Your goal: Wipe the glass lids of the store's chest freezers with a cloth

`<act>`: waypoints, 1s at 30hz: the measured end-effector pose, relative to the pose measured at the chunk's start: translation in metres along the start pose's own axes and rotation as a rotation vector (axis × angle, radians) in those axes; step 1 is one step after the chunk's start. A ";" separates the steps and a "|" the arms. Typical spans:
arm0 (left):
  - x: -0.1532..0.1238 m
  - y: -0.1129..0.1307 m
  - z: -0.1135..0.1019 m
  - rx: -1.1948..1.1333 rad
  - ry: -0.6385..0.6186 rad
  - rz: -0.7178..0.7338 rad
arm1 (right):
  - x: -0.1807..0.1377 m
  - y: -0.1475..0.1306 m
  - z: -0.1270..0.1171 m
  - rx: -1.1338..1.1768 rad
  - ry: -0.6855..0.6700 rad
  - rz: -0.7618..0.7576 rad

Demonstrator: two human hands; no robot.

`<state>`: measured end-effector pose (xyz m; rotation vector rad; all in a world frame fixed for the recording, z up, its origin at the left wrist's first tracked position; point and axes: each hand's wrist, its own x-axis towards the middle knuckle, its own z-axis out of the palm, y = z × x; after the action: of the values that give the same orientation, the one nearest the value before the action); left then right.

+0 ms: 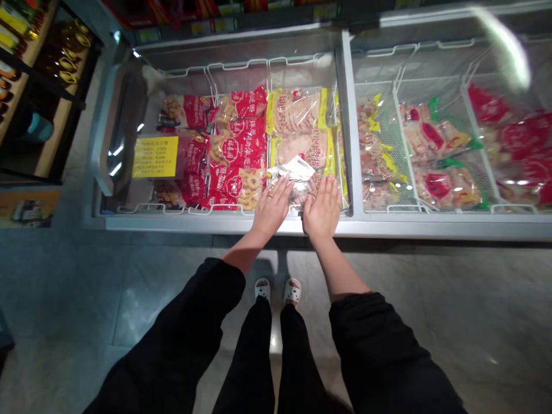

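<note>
I stand at an open chest freezer full of frozen food packs. My left hand and my right hand reach over the front rim, side by side, fingers stretched flat and palms down. Both rest on a clear pack with a white crumpled top, lying in the front of the wire basket. Behind it lie yellow-edged packs of pale meat. Neither hand grips anything.
Red packs of fried rings fill the basket to the left, beside a yellow label. A second freezer on the right holds green-edged and red packs. Shelves stand at far left. Grey tiled floor lies under my feet.
</note>
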<state>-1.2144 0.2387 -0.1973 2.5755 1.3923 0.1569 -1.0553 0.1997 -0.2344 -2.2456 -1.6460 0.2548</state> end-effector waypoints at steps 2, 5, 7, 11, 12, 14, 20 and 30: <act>0.010 -0.004 -0.010 0.002 -0.043 0.087 | 0.001 0.000 -0.001 -0.021 -0.019 -0.018; 0.039 -0.016 -0.019 -0.026 -0.138 0.179 | 0.001 0.001 0.002 -0.016 -0.019 -0.063; 0.057 -0.027 -0.018 -0.054 -0.211 0.204 | 0.001 0.003 0.004 -0.008 -0.019 -0.081; 0.061 -0.044 -0.010 -0.107 -0.258 0.222 | 0.002 0.004 0.005 -0.020 -0.025 -0.118; 0.055 -0.045 -0.008 -0.112 -0.246 0.217 | 0.003 0.004 0.004 -0.026 -0.028 -0.146; 0.038 -0.042 -0.004 -0.105 -0.217 0.185 | 0.003 0.003 0.003 -0.031 -0.035 -0.219; 0.040 -0.030 0.000 -0.073 -0.203 0.209 | 0.005 0.004 0.003 -0.032 -0.028 -0.261; 0.020 -0.070 -0.006 -0.068 -0.081 0.051 | 0.007 0.004 0.000 -0.054 -0.116 -0.406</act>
<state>-1.2619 0.2933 -0.2075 2.5334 1.2716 0.1047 -1.0496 0.2053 -0.2350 -1.9043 -2.1435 0.2420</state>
